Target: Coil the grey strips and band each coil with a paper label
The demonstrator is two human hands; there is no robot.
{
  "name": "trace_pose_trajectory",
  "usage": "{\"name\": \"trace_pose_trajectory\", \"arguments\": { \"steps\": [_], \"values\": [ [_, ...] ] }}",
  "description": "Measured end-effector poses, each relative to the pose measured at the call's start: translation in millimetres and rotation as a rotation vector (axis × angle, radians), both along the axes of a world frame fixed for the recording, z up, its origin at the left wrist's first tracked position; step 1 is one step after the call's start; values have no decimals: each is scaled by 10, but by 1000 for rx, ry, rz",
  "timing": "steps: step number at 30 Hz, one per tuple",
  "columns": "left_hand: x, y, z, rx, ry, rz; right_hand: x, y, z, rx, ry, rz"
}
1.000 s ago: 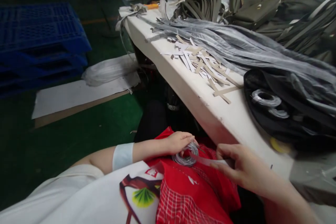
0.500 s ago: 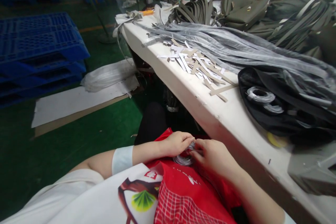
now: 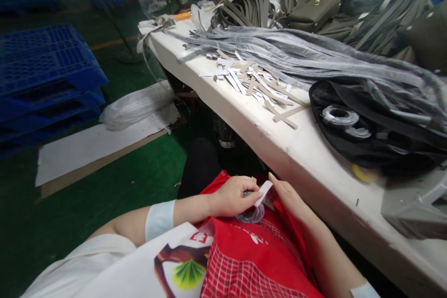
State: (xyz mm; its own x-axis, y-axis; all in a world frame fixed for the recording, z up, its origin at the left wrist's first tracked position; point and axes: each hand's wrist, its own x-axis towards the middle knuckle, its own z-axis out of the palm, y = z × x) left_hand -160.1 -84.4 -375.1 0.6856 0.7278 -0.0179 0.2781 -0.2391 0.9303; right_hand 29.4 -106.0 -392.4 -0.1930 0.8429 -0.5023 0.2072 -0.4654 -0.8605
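Over my lap, my left hand [image 3: 234, 196] is closed, with a short white paper strip [image 3: 264, 193] sticking out between thumb and fingers. A coil of thin, pale grey wire or cord [image 3: 254, 215] lies under that hand against the red apron [image 3: 240, 253]; part of it is hidden by the fingers. My right hand [image 3: 287, 195] is just to the right of the strip, fingers stretched forward, and nothing shows in its grasp. Its thumb side is partly hidden. On the table, a heap of white and beige paper strips [image 3: 249, 79] lies ahead of my hands.
The white table [image 3: 223, 107] runs diagonally on the right. Long plastic-wrapped strips [image 3: 300, 53] lie across it. Nearer, a black cloth hat-like item [image 3: 391, 149] holds coils [image 3: 340, 116]. Olive bags [image 3: 310, 2] sit behind. Blue pallets [image 3: 45, 70] and white board [image 3: 87, 149] are on the left floor.
My right hand has drawn slightly away from the coil and its fingers have straightened. The white paper strip now shows in my left hand. The view has shifted a little to the right.
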Motion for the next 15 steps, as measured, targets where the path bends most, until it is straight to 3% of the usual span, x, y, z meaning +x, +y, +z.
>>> {"name": "trace_pose_trajectory", "arguments": {
  "steps": [2, 5, 9, 12, 15],
  "values": [
    [-11, -11, -9, 15, 1, -13, -88, -15, -70, -65, 144, -50],
    [-41, -40, -14, 37, -13, -19, -212, -37, -90, 3, 222, -177],
    [-116, -88, 62, 98, -65, 58, -258, -68, 3, 149, 117, -213],
    [-143, -83, 118, 118, 14, 149, -241, -78, 82, 242, 8, -221],
    [-109, -48, 83, 74, 98, 161, -211, -58, 134, 272, -55, -217]
  ]
}}
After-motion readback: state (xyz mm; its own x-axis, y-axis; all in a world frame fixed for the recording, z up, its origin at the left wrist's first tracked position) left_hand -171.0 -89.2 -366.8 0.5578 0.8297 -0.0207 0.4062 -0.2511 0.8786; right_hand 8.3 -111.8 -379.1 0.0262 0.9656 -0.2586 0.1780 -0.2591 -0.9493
